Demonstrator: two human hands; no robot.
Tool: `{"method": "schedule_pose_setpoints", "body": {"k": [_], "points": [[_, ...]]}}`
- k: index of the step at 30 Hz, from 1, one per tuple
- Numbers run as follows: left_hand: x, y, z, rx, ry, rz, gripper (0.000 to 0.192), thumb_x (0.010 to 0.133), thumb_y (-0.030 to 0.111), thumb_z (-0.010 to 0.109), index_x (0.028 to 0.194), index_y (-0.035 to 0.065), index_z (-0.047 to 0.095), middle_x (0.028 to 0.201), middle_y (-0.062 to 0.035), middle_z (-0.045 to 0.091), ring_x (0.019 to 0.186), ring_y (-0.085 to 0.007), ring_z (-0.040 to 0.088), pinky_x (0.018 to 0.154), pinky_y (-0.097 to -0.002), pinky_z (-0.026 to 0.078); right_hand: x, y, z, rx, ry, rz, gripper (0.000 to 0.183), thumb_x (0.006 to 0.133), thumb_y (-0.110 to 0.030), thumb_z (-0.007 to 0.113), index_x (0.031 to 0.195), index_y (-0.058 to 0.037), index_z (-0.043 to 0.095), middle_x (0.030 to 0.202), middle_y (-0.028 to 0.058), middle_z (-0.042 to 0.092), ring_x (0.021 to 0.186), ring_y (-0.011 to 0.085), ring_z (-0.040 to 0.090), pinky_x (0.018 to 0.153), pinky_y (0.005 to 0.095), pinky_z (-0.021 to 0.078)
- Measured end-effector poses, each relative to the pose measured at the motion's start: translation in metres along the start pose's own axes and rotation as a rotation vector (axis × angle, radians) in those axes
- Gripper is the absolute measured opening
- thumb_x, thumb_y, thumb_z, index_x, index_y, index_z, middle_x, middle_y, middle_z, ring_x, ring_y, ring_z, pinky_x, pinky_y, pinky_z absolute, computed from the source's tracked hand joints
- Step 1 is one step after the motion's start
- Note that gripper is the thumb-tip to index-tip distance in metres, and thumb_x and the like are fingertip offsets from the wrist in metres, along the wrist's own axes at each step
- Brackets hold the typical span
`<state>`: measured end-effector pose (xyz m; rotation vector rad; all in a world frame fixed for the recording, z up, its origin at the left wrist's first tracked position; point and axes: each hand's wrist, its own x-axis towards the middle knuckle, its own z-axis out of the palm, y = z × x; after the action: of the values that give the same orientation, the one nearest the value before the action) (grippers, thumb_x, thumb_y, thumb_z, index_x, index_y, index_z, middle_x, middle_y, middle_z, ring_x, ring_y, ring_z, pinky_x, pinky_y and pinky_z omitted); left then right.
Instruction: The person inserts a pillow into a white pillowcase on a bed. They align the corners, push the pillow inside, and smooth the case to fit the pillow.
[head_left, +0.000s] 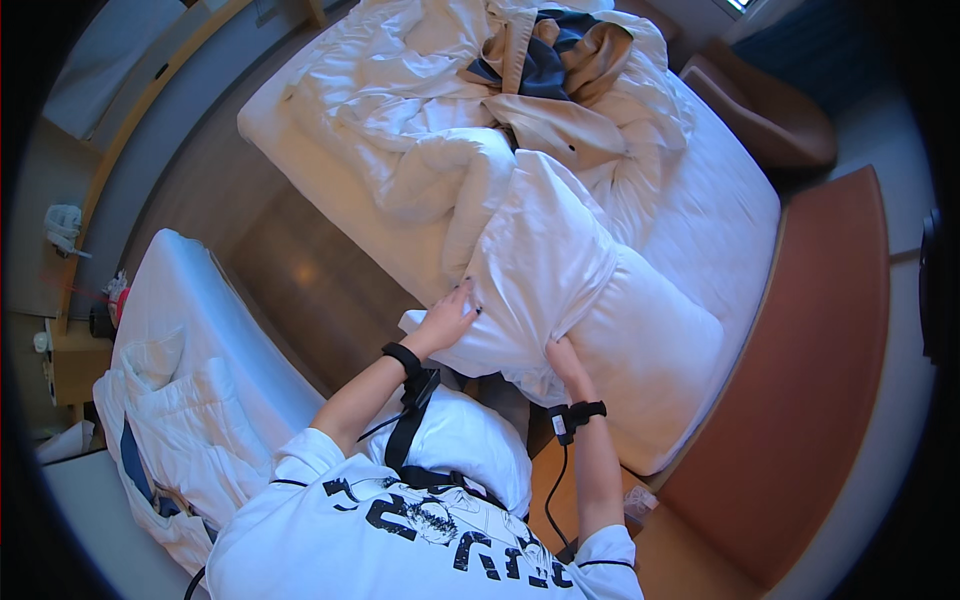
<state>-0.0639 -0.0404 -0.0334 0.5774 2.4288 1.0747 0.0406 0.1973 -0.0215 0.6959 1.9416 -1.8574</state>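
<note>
A white pillowcase (540, 247) lies on the bed before me, drawn partway over a white pillow (649, 322) whose right part is bare. My left hand (454, 315) rests on the case's left side, its fingers partly spread; whether it pinches cloth is unclear. My right hand (562, 356) grips the near side of the pillowcase's edge, its fingertips hidden in the folds. Beyond the pillow is a rumpled white duvet (420, 90) with a brown and dark blue cloth (555, 67) on top.
The bed's mattress (720, 187) reaches to a brown padded headboard (810, 360) on the right. A second bed (225, 300) with crumpled white bedding stands at left, across a strip of wooden floor (300, 262). A brown chair (765, 112) stands at the back right.
</note>
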Motion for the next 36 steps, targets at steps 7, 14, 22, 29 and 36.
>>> {"method": "schedule_pose_setpoints", "body": {"k": [7, 14, 22, 29, 36], "points": [[0.001, -0.030, -0.004, -0.082, -0.218, -0.270, 0.059, 0.083, 0.022, 0.053, 0.134, -0.0027, 0.035, 0.118, -0.0289, 0.054, 0.109, -0.0422, 0.052, 0.094, -0.0421, 0.041, -0.022, -0.003, 0.004, 0.342, -0.087, 0.105, 0.045, 0.083, -0.013, 0.057, 0.121, 0.0078, 0.050, 0.119, 0.0136, 0.057, 0.110, 0.0193, 0.053, 0.094, 0.0299, 0.0403], [0.004, -0.033, -0.007, 0.177, -0.508, -0.244, 0.054, 0.078, 0.006, 0.054, 0.129, -0.0038, 0.039, 0.117, -0.0266, 0.055, 0.107, -0.0418, 0.054, 0.092, -0.0450, 0.042, -0.016, 0.009, 0.019, -0.070, 0.092, -0.022, 0.040, 0.071, -0.001, 0.061, 0.109, 0.0100, 0.057, 0.109, 0.0170, 0.063, 0.103, 0.0244, 0.060, 0.089, 0.0314, 0.0450], [0.030, 0.055, -0.004, 0.264, 0.037, 0.389, 0.063, 0.077, 0.008, 0.056, 0.137, 0.0039, 0.035, 0.141, -0.0230, 0.032, 0.129, -0.0393, 0.032, 0.106, -0.0443, 0.030, -0.010, 0.012, 0.015, -0.057, 0.110, 0.081, 0.044, 0.071, 0.001, 0.055, 0.115, 0.0091, 0.054, 0.113, 0.0164, 0.061, 0.106, 0.0252, 0.057, 0.091, 0.0311, 0.0439], [0.064, 0.067, 0.022, 0.309, -0.017, 0.455, 0.067, 0.083, 0.027, 0.057, 0.143, 0.0195, 0.030, 0.150, -0.0180, 0.019, 0.136, -0.0396, 0.021, 0.105, -0.0587, 0.022, 0.008, 0.031, 0.011, -0.065, 0.152, -0.270, 0.042, 0.077, 0.000, 0.051, 0.118, 0.0046, 0.055, 0.115, 0.0136, 0.060, 0.108, 0.0261, 0.056, 0.091, 0.0312, 0.0435], [0.063, 0.078, 0.030, 0.329, -0.038, 0.332, 0.069, 0.084, 0.037, 0.057, 0.144, 0.0227, 0.027, 0.152, -0.0162, 0.012, 0.138, -0.0388, 0.013, 0.102, -0.0646, 0.020, -0.001, -0.002, -0.013, 0.406, -0.024, 0.194, 0.037, 0.079, -0.010, 0.057, 0.113, 0.0042, 0.054, 0.105, 0.0077, 0.061, 0.086, 0.0155, 0.058, 0.075, 0.0291, 0.0471]]}}
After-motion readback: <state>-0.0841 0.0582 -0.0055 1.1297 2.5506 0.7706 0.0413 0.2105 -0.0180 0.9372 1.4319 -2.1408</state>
